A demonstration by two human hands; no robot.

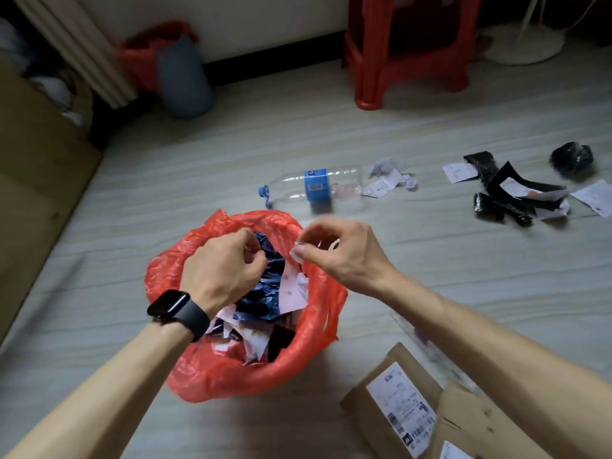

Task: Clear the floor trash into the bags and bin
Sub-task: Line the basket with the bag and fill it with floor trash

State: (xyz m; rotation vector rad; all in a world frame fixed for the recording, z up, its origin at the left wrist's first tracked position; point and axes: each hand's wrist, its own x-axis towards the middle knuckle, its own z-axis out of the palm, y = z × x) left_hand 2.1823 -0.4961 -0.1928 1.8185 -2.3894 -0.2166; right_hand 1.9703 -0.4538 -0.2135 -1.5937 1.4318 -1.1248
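Note:
A red plastic bag (pixel 205 372) stands open on the floor in front of me, holding paper scraps and dark blue plastic. My left hand (pixel 222 270), with a black watch on the wrist, hovers over the bag's mouth with curled fingers; what it holds is hidden. My right hand (pixel 334 253) pinches a small white paper scrap (pixel 296 256) above the bag's right rim. An empty clear bottle (pixel 314 185) with a blue label lies on the floor beyond the bag. Crumpled paper (pixel 387 180) lies beside it. Black plastic and white slips (pixel 516 193) are scattered at the right.
A flattened cardboard parcel (pixel 414 412) with a shipping label lies at the lower right. A red plastic stool (pixel 407 58) stands at the back. A grey bin with a red liner (pixel 178 71) leans by the wall. A brown cardboard box (pixel 29 180) fills the left edge.

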